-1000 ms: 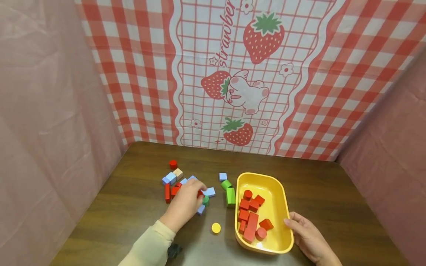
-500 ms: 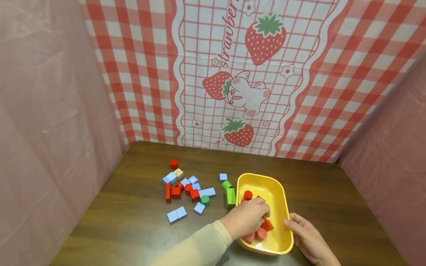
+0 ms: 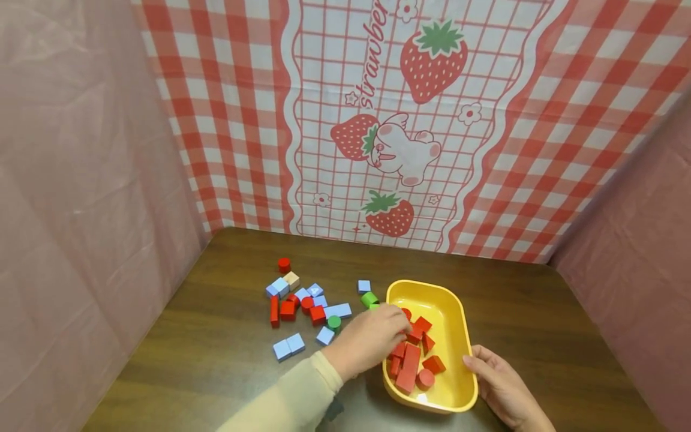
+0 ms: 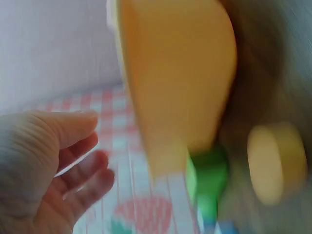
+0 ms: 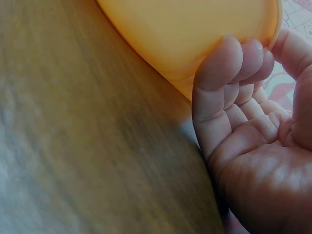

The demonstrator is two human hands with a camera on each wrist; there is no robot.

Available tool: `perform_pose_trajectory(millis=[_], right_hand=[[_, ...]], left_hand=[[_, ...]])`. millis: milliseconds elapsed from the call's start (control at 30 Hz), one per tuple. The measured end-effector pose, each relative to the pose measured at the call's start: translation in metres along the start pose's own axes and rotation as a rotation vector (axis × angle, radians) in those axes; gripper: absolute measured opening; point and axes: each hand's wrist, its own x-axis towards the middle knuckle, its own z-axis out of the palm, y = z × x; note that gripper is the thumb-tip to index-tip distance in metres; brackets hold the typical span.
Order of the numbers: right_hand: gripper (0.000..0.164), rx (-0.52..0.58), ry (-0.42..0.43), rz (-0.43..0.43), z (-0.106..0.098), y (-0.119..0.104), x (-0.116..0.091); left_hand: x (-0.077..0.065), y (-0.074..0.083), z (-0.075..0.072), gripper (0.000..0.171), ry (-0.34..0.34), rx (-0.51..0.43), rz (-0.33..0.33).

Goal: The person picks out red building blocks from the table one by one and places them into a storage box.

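My right hand (image 3: 502,384) grips the right rim of a yellow plastic tray (image 3: 465,336), thumb on top and fingers curled against its outer wall (image 5: 170,29). Several red wooden blocks lie in the tray, among them a long block (image 3: 408,367), a cylinder (image 3: 425,379) and a triangular block (image 3: 427,343). My left hand (image 3: 369,336) hovers over the tray's left rim. Its fingers are loosely bent, with nothing between thumb and fingers in the left wrist view. That view is blurred; a yellow cylinder (image 4: 278,163) and a green block (image 4: 209,173) show beyond the hand.
Left of the tray lie loose blocks: several red ones, such as a cube (image 3: 317,315), several light blue ones (image 3: 288,347), a green cylinder (image 3: 334,324) and a plain wood block (image 3: 291,280). A strawberry-print cloth (image 3: 378,150) hangs behind the wooden table (image 3: 518,312).
My left hand went from the loose blocks into the tray, then drew back left to its rim. A triangular red block now shows in the tray. My right hand stays on the rim.
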Motion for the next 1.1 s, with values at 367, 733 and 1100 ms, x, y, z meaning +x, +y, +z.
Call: perform_pose_trajectory(millis=[367,733,1100], right_hand=[[0.014,-0.021,0.03,0.014,0.0,0.001,-0.001],[0.016,0.011,-0.006,0.005,-0.002,0.001,-0.003],[0.016,-0.009,-0.004,-0.008,-0.001,0.0,-0.001]], left_hand=[[-0.076,-0.11,-0.013,0.026,0.024,0.175,-0.271],[-0.076,-0.109,0.002,0.024,0.011,0.166,-0.263],[-0.063,-0.09,-0.025,0.025,0.037,0.086,-0.259]])
